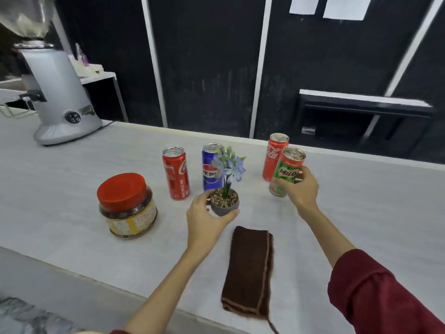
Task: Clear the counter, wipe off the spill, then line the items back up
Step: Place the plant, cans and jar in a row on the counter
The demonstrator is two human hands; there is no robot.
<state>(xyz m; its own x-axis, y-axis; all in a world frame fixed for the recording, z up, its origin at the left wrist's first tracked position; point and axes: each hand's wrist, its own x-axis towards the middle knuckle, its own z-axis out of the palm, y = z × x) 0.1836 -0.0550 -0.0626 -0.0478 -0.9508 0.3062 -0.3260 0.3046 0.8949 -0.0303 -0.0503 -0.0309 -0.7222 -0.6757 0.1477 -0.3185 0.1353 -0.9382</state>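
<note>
While left hand (pixel 204 222) grips the flowerpot (pixel 224 205), right hand (pixel 301 186) clasps the Milo can (pixel 287 171).

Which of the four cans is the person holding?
The green Milo can. The right hand is wrapped around it and it tilts. The two red Coca-Cola cans and the blue Pepsi can stand upright, untouched.

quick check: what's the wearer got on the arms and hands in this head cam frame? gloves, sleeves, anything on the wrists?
No gloves: both the left hand and right hand are bare, with no rings, watch or bands visible. The right arm has a dark red fabric sleeve pushed up toward the elbow, leaving the forearm bare. The left forearm is also bare; only a sliver of matching dark red cloth shows at the bottom edge.
</note>
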